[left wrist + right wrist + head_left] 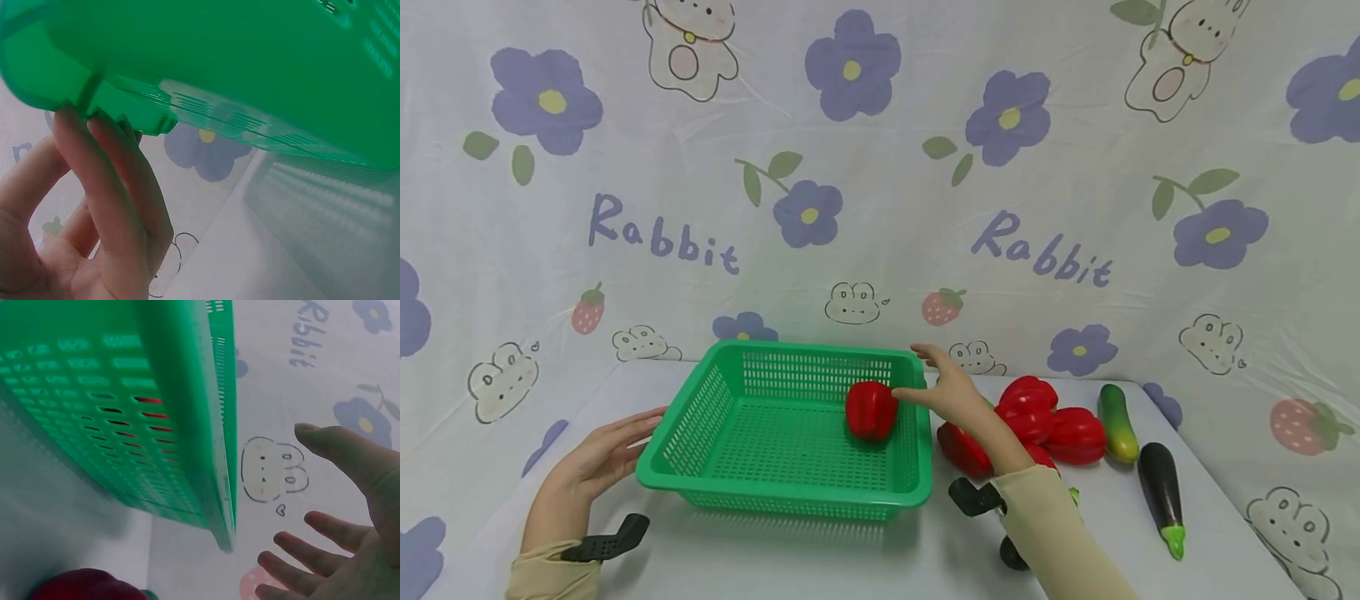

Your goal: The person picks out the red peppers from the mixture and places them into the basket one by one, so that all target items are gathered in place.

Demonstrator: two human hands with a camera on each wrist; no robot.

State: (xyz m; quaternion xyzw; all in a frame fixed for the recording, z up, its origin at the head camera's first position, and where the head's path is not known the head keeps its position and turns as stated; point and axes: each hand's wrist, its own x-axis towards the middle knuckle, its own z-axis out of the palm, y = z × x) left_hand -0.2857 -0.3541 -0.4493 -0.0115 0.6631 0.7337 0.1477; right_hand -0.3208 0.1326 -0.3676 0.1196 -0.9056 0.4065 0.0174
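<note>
A green plastic basket [786, 498] with slotted sides sits on the white table. Inside it, at the right, lies a red bell pepper [871, 412]; flecks of red show through the slots in the right wrist view. My left hand [601, 457] is at the basket's left side, its loosely bent fingertips [67, 115] touching the underside of the rim. Above the right rim, my right hand [951, 392] spreads its thumb and fingers apart and holds nothing. The right wrist view shows that hand [350, 550] just outside the basket wall.
Several red bell peppers [1078, 437] lie in a heap right of the basket, partly behind my right forearm. Beyond them are a cucumber [1117, 423] and an eggplant [1161, 492]. A dark object [1012, 553] shows beside the right sleeve. Behind the table hangs a printed cloth [895, 208].
</note>
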